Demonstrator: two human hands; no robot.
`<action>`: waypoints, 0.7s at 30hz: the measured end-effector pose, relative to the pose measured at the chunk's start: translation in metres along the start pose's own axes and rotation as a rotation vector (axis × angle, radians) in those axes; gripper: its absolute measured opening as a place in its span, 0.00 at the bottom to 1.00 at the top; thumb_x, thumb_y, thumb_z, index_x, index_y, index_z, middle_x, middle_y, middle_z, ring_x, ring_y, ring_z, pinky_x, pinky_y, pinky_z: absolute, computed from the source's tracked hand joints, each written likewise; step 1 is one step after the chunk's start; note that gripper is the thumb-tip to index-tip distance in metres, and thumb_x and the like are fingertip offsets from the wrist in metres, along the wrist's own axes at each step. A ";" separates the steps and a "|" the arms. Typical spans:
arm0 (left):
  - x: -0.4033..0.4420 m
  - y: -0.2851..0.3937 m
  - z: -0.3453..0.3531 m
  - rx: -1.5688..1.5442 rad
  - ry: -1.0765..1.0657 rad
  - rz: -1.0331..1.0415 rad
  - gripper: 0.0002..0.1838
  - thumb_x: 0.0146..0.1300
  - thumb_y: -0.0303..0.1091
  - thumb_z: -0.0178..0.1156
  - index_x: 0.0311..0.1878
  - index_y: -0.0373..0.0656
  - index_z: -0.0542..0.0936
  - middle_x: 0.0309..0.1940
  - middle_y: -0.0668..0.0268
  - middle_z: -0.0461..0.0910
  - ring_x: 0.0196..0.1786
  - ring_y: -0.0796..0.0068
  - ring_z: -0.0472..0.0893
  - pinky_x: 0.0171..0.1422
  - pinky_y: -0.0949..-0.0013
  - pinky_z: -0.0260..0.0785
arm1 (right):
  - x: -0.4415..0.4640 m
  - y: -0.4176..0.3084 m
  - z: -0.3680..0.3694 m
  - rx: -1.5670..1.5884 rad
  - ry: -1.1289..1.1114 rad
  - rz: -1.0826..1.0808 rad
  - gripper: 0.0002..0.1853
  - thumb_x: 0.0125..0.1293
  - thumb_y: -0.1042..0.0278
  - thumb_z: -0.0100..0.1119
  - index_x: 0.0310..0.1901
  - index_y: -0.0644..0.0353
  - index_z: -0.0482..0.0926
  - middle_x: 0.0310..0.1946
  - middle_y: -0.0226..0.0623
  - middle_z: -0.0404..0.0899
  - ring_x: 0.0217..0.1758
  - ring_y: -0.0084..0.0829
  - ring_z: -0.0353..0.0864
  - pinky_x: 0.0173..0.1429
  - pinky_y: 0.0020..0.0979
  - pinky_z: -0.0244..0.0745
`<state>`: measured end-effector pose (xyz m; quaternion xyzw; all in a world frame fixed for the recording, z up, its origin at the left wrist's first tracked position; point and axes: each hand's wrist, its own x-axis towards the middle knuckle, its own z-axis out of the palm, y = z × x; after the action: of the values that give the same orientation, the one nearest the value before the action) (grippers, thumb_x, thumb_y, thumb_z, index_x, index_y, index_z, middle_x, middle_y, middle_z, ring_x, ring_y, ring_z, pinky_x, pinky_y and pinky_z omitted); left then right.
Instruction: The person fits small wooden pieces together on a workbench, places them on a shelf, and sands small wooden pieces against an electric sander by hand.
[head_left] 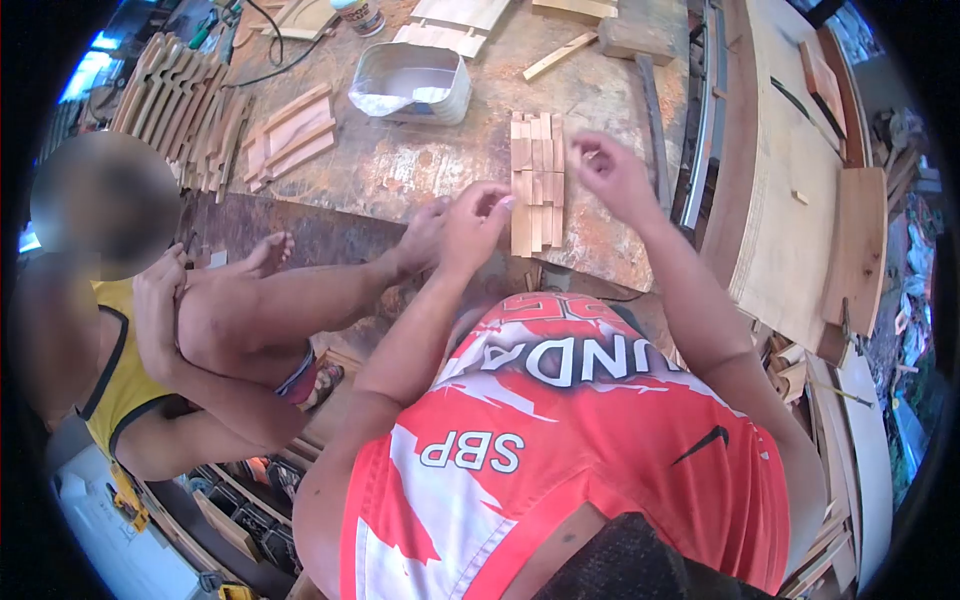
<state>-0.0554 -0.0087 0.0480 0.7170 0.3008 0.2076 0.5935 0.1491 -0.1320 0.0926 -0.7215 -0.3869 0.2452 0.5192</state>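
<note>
A block of short wooden strips [538, 185], laid side by side in rows, lies near the workbench's front edge. To its left is my left hand [474, 226], its thumb and bent forefinger apart at the strips' edge; whether they touch the wood I cannot tell. On the other side, my right hand [614, 175] hovers with loosely curled fingers, slightly blurred, and nothing visible in them. Beyond the strips stands a cut-open white plastic container [455, 100] with whitish matter inside.
The worn workbench [400, 165] also carries a slatted wooden panel [290, 137], a row of notched wooden pieces [165, 100], a loose stick [560, 57] and a wood block [638, 38]. A person in a yellow top [125, 375] sits at left, one foot near my left hand. Large boards [775, 190] stand right.
</note>
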 end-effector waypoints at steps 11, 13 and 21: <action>0.013 0.022 0.019 -0.239 -0.084 -0.032 0.21 0.58 0.28 0.67 0.54 0.34 0.74 0.42 0.64 0.79 0.43 0.79 0.78 0.49 0.74 0.71 | -0.037 -0.001 0.037 0.016 -0.214 -0.126 0.18 0.59 0.77 0.64 0.51 0.57 0.76 0.40 0.31 0.79 0.32 0.20 0.77 0.37 0.24 0.75; 0.015 0.013 0.017 -0.199 -0.109 -0.070 0.19 0.59 0.24 0.66 0.53 0.35 0.73 0.42 0.64 0.78 0.43 0.78 0.77 0.50 0.74 0.71 | -0.037 0.006 0.038 -0.016 -0.257 -0.088 0.19 0.58 0.76 0.65 0.52 0.56 0.76 0.45 0.34 0.80 0.37 0.22 0.79 0.42 0.25 0.77; 0.016 -0.017 0.000 -0.484 0.023 -0.209 0.14 0.63 0.20 0.58 0.51 0.41 0.72 0.43 0.65 0.77 0.43 0.76 0.78 0.50 0.69 0.74 | -0.052 -0.002 0.029 0.003 -0.278 -0.086 0.25 0.59 0.75 0.64 0.60 0.54 0.74 0.40 0.36 0.81 0.35 0.23 0.80 0.42 0.27 0.78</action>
<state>-0.0468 0.0043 0.0307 0.5167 0.3215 0.2195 0.7626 0.0963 -0.1581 0.0817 -0.6627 -0.4851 0.3209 0.4716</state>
